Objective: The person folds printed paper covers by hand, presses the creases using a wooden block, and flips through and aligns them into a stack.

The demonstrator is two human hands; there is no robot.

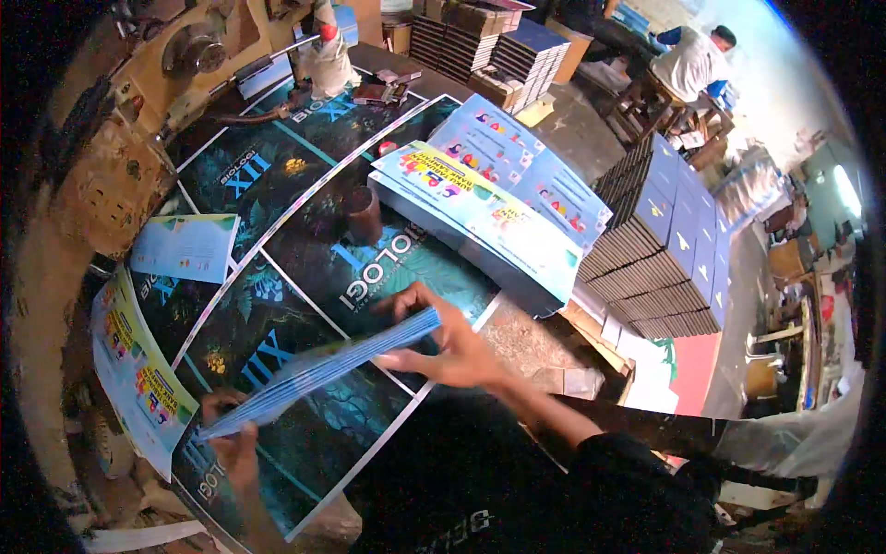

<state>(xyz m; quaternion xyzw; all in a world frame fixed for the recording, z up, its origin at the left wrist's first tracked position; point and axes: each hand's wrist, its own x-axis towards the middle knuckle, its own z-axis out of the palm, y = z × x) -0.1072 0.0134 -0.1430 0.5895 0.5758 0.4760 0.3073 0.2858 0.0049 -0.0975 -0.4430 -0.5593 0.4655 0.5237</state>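
Close in front of me, a thin stack of light-blue printed sheets (318, 377) is held above the table, its layered edge facing up. My left hand (236, 447) pinches its lower left end. At the upper right end, my right hand (454, 349) grips it between thumb and fingers. Beneath lies a dark teal printed sheet (328, 443) that covers the tabletop. A thick pile of blue and yellow printed sheets (498, 217) stands beyond my right hand. Beside my left hand lies another blue and yellow sheet (138, 369), overhanging the table edge.
A single light-blue sheet (185, 247) lies on the left. A dark brown cylinder (364, 216) stands mid-table. Machinery (198, 55) borders the far left. Tall stacks of dark-blue books (646, 245) rise at right. In the back right, a person (692, 65) sits at work.
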